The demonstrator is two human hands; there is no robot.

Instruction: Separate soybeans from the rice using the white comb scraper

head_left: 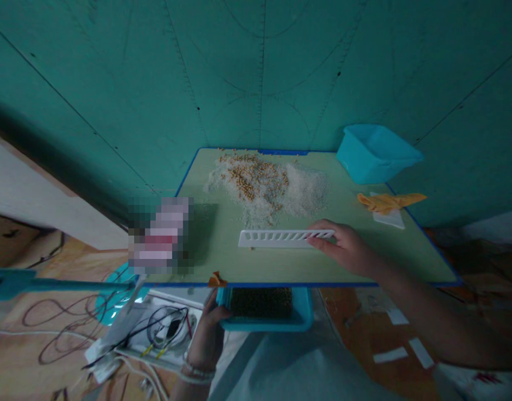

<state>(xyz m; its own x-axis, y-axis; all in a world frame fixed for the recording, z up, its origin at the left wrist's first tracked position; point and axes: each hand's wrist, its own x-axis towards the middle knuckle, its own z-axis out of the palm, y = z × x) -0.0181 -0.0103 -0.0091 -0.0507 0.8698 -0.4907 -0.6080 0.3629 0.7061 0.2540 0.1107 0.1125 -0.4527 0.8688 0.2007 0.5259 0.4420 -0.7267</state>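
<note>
Though strewn with pellets (248, 188), pale tabletop (281, 264) by green wall (260, 72), right grip (344, 246) clamped on strip (275, 244), left grip (215, 317) on bin (268, 324).

The table (281, 270) is coloured pale green, edged in blue; the strip (276, 244) white; the held tub (266, 324) turquoise; the beans (250, 192) tan.

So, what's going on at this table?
A person's right hand holds a white slotted strip on the near side of white grains and tan bean-like pieces spread on the table. The left hand grips a blue tray of small dark pieces at the near edge. A blue bin stands far right, behind an orange cloth.
</note>
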